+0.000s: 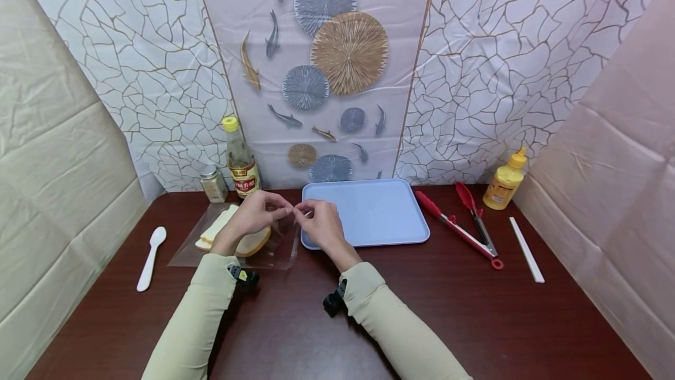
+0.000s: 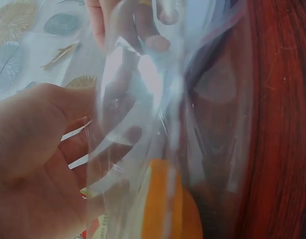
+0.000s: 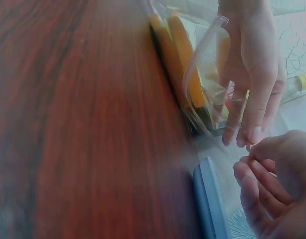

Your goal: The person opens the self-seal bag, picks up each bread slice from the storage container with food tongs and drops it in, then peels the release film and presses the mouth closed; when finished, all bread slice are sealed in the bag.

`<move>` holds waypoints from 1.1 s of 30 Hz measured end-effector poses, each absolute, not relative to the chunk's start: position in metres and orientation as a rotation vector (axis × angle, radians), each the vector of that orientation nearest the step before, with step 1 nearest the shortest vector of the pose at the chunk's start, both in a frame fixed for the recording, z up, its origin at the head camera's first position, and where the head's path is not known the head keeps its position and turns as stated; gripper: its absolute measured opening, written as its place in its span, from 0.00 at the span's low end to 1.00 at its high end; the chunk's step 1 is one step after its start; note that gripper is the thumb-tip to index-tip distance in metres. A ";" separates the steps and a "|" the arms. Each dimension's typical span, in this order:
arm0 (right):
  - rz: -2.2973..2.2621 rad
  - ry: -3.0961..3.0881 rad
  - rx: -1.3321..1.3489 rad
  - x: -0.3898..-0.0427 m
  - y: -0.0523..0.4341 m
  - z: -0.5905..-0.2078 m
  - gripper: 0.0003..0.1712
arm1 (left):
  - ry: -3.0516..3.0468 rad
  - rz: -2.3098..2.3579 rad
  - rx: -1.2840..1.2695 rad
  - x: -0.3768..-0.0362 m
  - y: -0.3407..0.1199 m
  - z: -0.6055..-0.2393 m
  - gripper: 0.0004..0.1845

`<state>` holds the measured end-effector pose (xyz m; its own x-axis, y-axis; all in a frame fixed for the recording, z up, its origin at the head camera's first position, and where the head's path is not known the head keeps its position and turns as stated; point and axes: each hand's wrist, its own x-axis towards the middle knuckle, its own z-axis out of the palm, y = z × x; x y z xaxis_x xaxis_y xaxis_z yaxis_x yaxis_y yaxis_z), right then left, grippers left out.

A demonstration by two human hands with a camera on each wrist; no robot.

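Surface: dark wood table (image 1: pixel 474 310), bare in front of the sleeves.
Bag: clear plastic bag (image 1: pixel 232 245) of sliced bread (image 1: pixel 248 242), lying left of the blue tray (image 1: pixel 369 210).
Left hand (image 1: pixel 253 216): pinches the bag's mouth.
Right hand (image 1: pixel 319 222): pinches the same edge.
Writing: bottle (image 1: pixel 241 160) has a red label, unreadable.

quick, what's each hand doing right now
Left hand: pinching the clear bread bag's mouth.
Right hand: pinching the same bag's edge.
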<state>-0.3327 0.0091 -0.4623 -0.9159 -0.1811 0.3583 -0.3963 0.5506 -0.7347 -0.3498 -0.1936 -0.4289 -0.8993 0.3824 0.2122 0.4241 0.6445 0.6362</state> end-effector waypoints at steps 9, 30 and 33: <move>1.361 -2.598 0.471 -0.331 0.008 -0.460 0.15 | -2.756 -1.155 -0.739 -0.350 -0.194 -0.430 0.04; 1.433 -2.510 0.429 -0.334 0.009 -0.463 0.09 | -2.755 -1.177 -0.701 -0.350 -0.194 -0.432 0.04; 1.439 -2.491 0.442 -0.335 0.009 -0.464 0.09 | -2.751 -1.173 -0.715 -0.350 -0.194 -0.432 0.04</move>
